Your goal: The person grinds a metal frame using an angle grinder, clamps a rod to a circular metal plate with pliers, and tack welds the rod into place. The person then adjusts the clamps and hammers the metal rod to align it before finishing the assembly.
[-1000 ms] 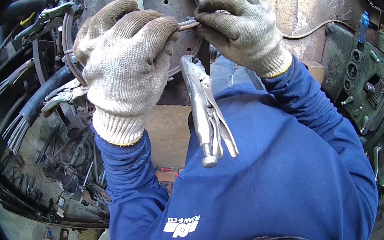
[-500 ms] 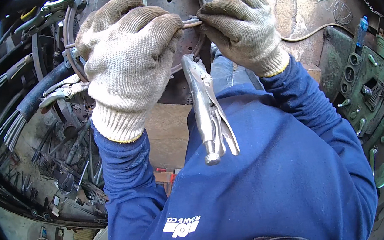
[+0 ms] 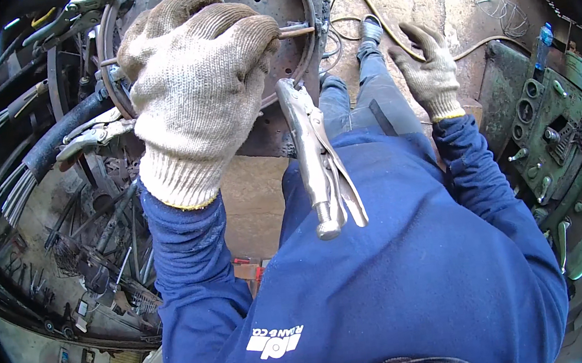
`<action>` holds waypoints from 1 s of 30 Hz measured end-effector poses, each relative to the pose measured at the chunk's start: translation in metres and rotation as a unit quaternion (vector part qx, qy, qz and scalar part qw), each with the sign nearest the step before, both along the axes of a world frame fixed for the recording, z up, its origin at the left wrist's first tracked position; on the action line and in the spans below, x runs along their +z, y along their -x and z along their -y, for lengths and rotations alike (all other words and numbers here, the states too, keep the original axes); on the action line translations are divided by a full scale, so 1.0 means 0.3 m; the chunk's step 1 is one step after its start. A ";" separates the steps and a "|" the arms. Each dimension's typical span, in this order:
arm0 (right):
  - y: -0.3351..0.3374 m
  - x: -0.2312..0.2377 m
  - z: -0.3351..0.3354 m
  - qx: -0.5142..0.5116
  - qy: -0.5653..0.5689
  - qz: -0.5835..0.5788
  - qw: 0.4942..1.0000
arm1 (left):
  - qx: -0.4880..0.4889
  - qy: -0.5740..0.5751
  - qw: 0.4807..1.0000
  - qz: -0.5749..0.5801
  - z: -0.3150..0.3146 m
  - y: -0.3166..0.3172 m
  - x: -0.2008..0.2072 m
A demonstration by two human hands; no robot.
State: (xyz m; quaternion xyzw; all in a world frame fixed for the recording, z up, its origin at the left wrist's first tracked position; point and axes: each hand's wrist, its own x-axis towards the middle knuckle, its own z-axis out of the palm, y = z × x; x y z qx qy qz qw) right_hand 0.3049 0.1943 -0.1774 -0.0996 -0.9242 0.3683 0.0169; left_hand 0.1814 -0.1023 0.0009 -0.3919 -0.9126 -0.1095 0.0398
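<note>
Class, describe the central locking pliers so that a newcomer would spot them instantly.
Find the blue sweatshirt filling the lower middle of the view, then its top edge, right of the gloved left hand. There you see silver locking pliers, their adjusting screw pointing down the picture. Unlike the locking pliers left of that hand, these appear in front of the sweatshirt.

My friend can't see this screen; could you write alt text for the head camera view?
A gloved left hand holds a thin metal rod across a metal ring over a drilled plate. The gloved right hand is open, holding nothing; locking pliers sit at the ring's near edge.
</note>
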 end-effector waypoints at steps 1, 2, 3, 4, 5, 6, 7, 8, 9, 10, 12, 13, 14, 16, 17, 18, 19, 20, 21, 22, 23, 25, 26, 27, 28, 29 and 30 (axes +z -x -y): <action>-0.025 -0.017 -0.013 -0.018 0.020 0.041 0.999 | 0.008 -0.006 1.000 0.009 0.002 -0.008 -0.005; -0.048 -0.040 -0.028 -0.027 0.019 0.068 0.997 | 0.016 -0.012 1.000 0.018 0.005 -0.013 -0.009; -0.071 -0.066 -0.046 -0.038 0.017 0.095 0.995 | 0.015 -0.013 1.000 0.012 0.006 -0.013 -0.012; -0.095 -0.087 -0.061 -0.052 0.014 0.122 0.991 | 0.012 -0.016 1.000 0.007 0.006 -0.011 -0.016; -0.114 -0.105 -0.074 -0.051 0.021 0.131 0.990 | 0.010 -0.018 1.000 0.002 0.006 -0.010 -0.017; -0.120 -0.106 -0.071 -0.054 0.008 0.148 0.988 | 0.010 -0.014 1.000 0.000 0.005 -0.010 -0.015; -0.127 -0.102 -0.067 -0.056 -0.005 0.164 0.985 | 0.010 -0.011 1.000 -0.001 0.002 -0.010 -0.011; -0.132 -0.102 -0.064 -0.058 -0.017 0.179 0.982 | 0.010 -0.007 1.000 -0.002 0.000 -0.010 -0.007; -0.137 -0.111 -0.065 -0.053 -0.020 0.179 0.982 | 0.006 -0.005 1.000 -0.004 0.001 -0.008 -0.006; -0.139 -0.117 -0.064 -0.053 -0.006 0.181 0.982 | 0.003 -0.003 1.000 -0.006 0.003 -0.006 -0.005; -0.132 -0.117 -0.055 -0.051 0.024 0.186 0.981 | 0.007 -0.002 1.000 -0.003 0.003 -0.008 -0.006; -0.125 -0.108 -0.046 -0.045 0.042 0.159 0.985 | 0.016 -0.004 1.000 0.003 0.000 -0.014 -0.007; -0.115 -0.099 -0.033 -0.039 0.060 0.132 0.989 | 0.024 -0.005 1.000 0.009 -0.001 -0.018 -0.006; -0.071 -0.061 0.012 -0.015 0.092 0.050 0.994 | 0.025 -0.005 1.000 0.012 -0.001 -0.021 -0.009; -0.039 -0.036 0.042 0.004 0.106 -0.006 0.994 | 0.025 -0.005 1.000 0.013 -0.002 -0.022 -0.006; -0.004 -0.004 0.072 0.021 0.118 -0.061 0.991 | 0.011 0.001 1.000 0.001 -0.005 -0.014 -0.003; 0.037 0.047 0.107 0.046 0.112 -0.091 0.988 | -0.003 0.010 1.000 -0.011 -0.010 -0.004 0.005; 0.082 0.103 0.145 0.074 0.107 -0.121 0.984 | -0.014 0.018 0.999 -0.024 -0.009 -0.002 0.009; 0.124 0.154 0.176 0.104 0.099 -0.146 0.979 | -0.015 0.011 1.000 -0.018 -0.006 -0.002 0.006; 0.164 0.201 0.207 0.133 0.088 -0.170 0.972 | -0.017 0.003 1.000 -0.012 0.002 -0.002 -0.002; 0.190 0.230 0.233 0.162 0.080 -0.196 0.964 | -0.019 -0.003 1.000 -0.007 0.005 -0.002 -0.004; 0.231 0.237 0.270 0.185 0.018 -0.238 0.953 | -0.017 -0.004 1.000 -0.014 0.006 -0.005 -0.008; 0.245 0.243 0.280 0.192 0.000 -0.254 0.948 | -0.017 -0.004 1.000 -0.017 0.004 -0.005 -0.005; 0.249 0.241 0.282 0.194 -0.009 -0.259 0.946 | -0.020 -0.007 1.000 -0.009 0.000 -0.001 0.004; 0.249 0.236 0.283 0.196 -0.019 -0.264 0.944 | -0.019 -0.008 1.000 -0.009 -0.002 -0.002 0.008; 0.248 0.233 0.286 0.198 -0.028 -0.269 0.942 | -0.018 -0.009 1.000 -0.010 -0.004 -0.004 0.012; 0.251 0.237 0.287 0.200 -0.030 -0.271 0.941 | -0.017 -0.011 1.000 -0.012 -0.006 -0.004 0.013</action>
